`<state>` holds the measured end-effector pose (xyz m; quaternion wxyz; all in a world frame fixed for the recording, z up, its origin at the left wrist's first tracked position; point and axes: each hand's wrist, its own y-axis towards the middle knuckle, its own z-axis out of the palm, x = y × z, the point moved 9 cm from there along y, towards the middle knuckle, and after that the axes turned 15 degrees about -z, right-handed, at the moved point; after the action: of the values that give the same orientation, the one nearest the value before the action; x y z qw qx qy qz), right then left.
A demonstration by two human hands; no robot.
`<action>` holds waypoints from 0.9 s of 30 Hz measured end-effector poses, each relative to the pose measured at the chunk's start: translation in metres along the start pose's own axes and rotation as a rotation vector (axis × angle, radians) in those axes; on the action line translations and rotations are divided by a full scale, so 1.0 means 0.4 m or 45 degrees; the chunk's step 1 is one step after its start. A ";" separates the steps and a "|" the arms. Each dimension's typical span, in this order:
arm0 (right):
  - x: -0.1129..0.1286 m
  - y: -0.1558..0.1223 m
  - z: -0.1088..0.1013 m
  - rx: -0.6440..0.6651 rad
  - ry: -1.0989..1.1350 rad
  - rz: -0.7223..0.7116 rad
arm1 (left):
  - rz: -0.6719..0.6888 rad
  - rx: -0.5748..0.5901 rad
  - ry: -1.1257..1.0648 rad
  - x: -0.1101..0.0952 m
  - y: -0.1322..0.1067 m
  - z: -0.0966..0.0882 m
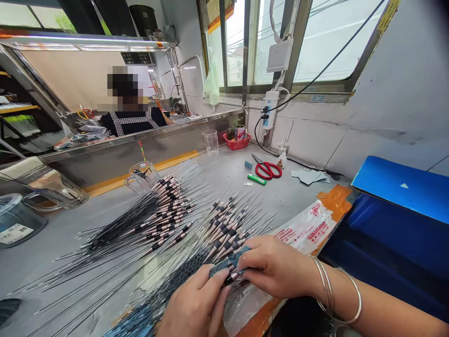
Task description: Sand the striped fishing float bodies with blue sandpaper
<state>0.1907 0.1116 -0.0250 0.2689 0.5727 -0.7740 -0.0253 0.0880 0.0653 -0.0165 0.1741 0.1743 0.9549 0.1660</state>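
My left hand (194,302) pinches a fishing float (230,278) with a black band, low at the table's front edge. Closed fingers of my right hand (275,267) press a blue-grey strip, which looks like sandpaper (220,267), against that same float. The strip runs along the float's upper side, between both hands. Just beyond my hands lies a pile of floats (224,229) with pale pointed bodies and dark bands. Farther left spreads a second pile of floats (168,201) with long thin black stems. My fingers hide part of the held float.
Red-handled scissors (268,169), a green utility knife (257,179) and grey sheets (308,177) lie toward the back. Glass mugs (143,177) stand left. A blue box (396,243) borders the right side; a plastic bag (305,229) lies beside it. Another person (135,119) sits beyond the partition.
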 end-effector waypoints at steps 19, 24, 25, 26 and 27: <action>0.002 0.001 -0.003 -0.042 0.101 -0.007 | -0.063 0.077 -0.052 0.002 -0.002 0.019; -0.004 -0.003 0.000 -0.043 0.117 0.018 | -0.058 0.087 -0.064 0.001 -0.004 0.020; -0.006 -0.005 0.000 -0.044 0.120 0.021 | -0.054 0.083 -0.062 0.001 -0.004 0.020; -0.007 -0.006 0.000 -0.043 0.122 0.024 | -0.051 0.083 -0.060 0.001 -0.005 0.020; -0.008 -0.008 0.000 -0.041 0.125 0.025 | -0.053 0.085 -0.055 0.002 -0.006 0.020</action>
<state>0.1941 0.1135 -0.0275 0.3160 0.5612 -0.7650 -0.0070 0.0897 0.0654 -0.0248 0.1921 0.1636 0.9593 0.1268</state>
